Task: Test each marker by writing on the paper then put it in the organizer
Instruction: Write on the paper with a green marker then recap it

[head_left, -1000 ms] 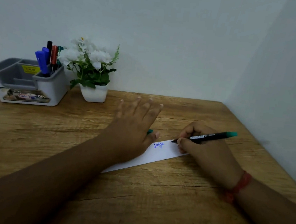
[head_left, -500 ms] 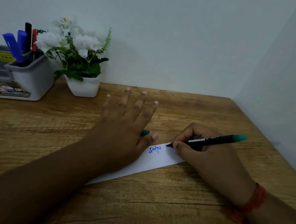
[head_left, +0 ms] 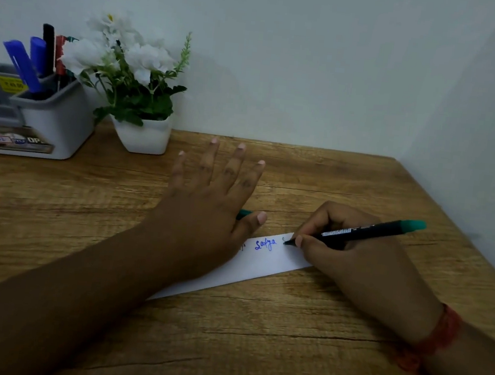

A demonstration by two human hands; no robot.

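A person's 2 hands work over a wooden tabletop [head_left: 253, 356] set against a pale wall. The left hand [head_left: 207, 213] lies flat with its fingers straight and spread, pressing down on a strip of white paper [head_left: 262, 265] that runs diagonally under the palm. A green cap [head_left: 243, 214] peeks out beneath this hand, beside the thumb.

The right hand [head_left: 351, 259] has its grip curled around a black marker [head_left: 357, 232] with a green rear end, thumb and fingers pinching it near the tip. The tip touches the paper's far right end, just beside a small fresh mark. To the left of it, a short blue handwritten word [head_left: 265, 245] sits on the paper. A red thread band [head_left: 435, 338] circles the right wrist.

At the back left stands a grey organizer [head_left: 55, 118]. Its right compartment holds 2 blue markers [head_left: 23, 66], a black one and a red one, all upright or leaning. Just beside it is a white pot of white flowers [head_left: 142, 133].
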